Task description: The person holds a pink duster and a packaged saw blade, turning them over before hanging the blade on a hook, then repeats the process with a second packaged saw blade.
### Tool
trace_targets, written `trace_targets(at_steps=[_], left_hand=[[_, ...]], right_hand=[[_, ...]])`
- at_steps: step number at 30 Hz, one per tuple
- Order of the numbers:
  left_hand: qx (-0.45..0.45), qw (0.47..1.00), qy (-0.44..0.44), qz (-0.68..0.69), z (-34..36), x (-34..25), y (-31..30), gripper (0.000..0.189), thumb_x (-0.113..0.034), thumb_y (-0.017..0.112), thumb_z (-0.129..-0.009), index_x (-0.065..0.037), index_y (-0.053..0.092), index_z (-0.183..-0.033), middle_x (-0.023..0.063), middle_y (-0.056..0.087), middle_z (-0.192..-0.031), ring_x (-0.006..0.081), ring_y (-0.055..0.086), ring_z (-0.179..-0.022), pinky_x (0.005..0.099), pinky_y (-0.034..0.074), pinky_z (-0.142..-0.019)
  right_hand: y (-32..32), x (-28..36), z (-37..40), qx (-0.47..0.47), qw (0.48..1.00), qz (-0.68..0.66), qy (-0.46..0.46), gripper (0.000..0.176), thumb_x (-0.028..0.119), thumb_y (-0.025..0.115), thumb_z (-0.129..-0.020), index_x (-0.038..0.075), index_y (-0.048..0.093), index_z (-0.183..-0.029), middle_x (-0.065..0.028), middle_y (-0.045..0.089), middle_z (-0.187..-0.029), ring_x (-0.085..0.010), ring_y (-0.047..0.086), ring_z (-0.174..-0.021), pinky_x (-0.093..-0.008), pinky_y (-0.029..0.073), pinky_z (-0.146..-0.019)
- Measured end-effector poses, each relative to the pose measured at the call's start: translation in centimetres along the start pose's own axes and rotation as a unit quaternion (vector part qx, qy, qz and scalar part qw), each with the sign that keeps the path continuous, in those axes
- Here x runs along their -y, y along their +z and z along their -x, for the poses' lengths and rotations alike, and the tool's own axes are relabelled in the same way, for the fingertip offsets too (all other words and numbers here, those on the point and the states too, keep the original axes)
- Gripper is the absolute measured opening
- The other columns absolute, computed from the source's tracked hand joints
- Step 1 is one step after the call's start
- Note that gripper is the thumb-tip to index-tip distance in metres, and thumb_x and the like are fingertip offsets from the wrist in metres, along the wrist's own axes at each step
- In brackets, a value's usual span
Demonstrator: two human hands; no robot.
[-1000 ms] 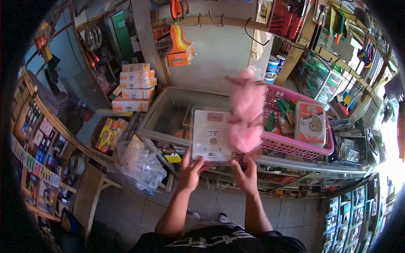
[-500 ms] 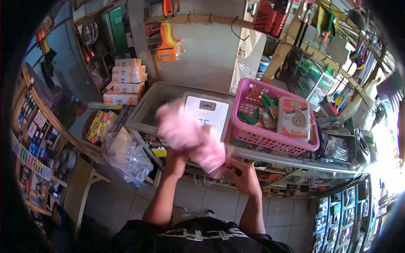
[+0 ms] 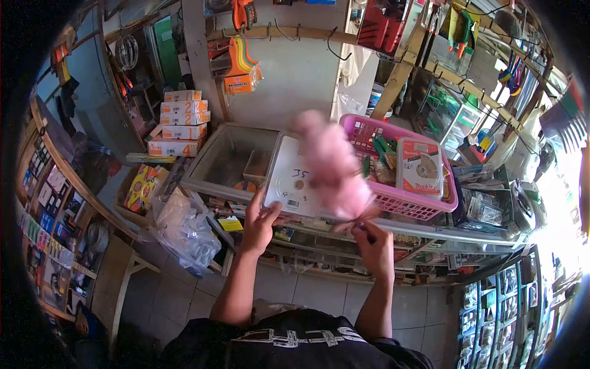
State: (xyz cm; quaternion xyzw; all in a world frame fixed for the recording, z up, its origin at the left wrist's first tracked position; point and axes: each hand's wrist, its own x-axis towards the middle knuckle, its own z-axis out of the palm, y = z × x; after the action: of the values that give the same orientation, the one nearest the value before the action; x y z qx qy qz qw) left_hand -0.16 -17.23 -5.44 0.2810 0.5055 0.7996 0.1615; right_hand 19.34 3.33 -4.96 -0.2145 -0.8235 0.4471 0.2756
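Nearest me, the person's black printed shirt fills the bottom of the view, both bare forearms reaching up from it. The left hand (image 3: 261,224) is closed on the lower edge of a flat white plastic pack (image 3: 290,184), thumb on its glossy face and fingers behind. The pack is rectangular with rounded corners, with handwriting and a small round mark on its front, and it is held tilted over the near metal rim of the counter. At three o'clock from that hand, the right hand (image 3: 373,241) is pinched tight around the thin dark stem of a fluffy pink duster (image 3: 332,163). Its soft, shaggy head is blurred and rises towards twelve o'clock, overlapping the pack's right side.

At nine o'clock from the left hand slumps a crinkled clear plastic bag (image 3: 184,230). Behind the pack is a glass-topped display case (image 3: 227,157) framed in pale metal. At two o'clock from the right hand sits a pink slotted plastic basket (image 3: 424,209) holding a boxed cutting disc (image 3: 421,167) and green-handled tools. Farther off, at ten o'clock, a stack of orange-and-white cardboard boxes (image 3: 181,123) stands against the wall.
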Motion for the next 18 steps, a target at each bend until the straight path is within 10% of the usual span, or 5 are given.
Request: trace_targets(at_steps=[2, 3, 10, 18], left_hand=[[0.009, 0.999, -0.014, -0.031, 0.0, 0.8, -0.7, 0.044, -0.012, 0.059, -0.103, -0.003, 0.046, -0.144, 0.0096, 0.060, -0.133, 0.0180, 0.065, -0.111, 0.0347, 0.060, -0.089], [-0.015, 0.975, 0.138, -0.171, -0.6, 1.0, -0.5, 0.046, -0.013, 0.063, -0.102, -0.003, 0.048, -0.144, 0.0082, 0.060, -0.132, 0.0140, 0.062, -0.109, 0.0294, 0.056, -0.083], [-0.014, 0.999, -0.029, -0.020, -0.1, 0.2, -0.5, 0.063, -0.022, 0.070, -0.096, -0.005, 0.044, -0.151, 0.0085, 0.062, -0.130, 0.0180, 0.066, -0.108, 0.0322, 0.060, -0.085], [-0.005, 0.999, 0.006, -0.053, -1.2, -1.9, -0.3, 0.053, -0.010, 0.062, -0.100, -0.007, 0.046, -0.150, 0.0068, 0.065, -0.122, 0.0160, 0.068, -0.105, 0.0320, 0.062, -0.083]], right_hand=[[-0.3, 0.8, 0.6, 0.108, 0.994, 0.011, -0.015, 0.038, 0.014, 0.075, -0.089, -0.003, 0.069, -0.123, -0.0201, 0.075, -0.091, -0.0131, 0.065, -0.079, -0.0335, 0.053, -0.074], [0.1, 0.7, 0.7, 0.097, 0.991, -0.008, -0.092, 0.037, 0.013, 0.075, -0.090, -0.004, 0.069, -0.122, -0.0178, 0.072, -0.083, -0.0111, 0.059, -0.072, -0.0326, 0.051, -0.069], [-0.4, -0.4, 1.1, 0.039, 0.999, -0.011, -0.008, 0.034, 0.011, 0.072, -0.090, -0.006, 0.070, -0.118, -0.0056, 0.064, -0.073, -0.0069, 0.050, -0.070, -0.0286, 0.046, -0.064], [-1.0, 0.5, 1.3, 0.102, 0.992, 0.032, 0.067, 0.035, 0.013, 0.075, -0.090, -0.002, 0.071, -0.121, -0.0224, 0.076, -0.100, -0.0156, 0.068, -0.081, -0.0350, 0.054, -0.078]])
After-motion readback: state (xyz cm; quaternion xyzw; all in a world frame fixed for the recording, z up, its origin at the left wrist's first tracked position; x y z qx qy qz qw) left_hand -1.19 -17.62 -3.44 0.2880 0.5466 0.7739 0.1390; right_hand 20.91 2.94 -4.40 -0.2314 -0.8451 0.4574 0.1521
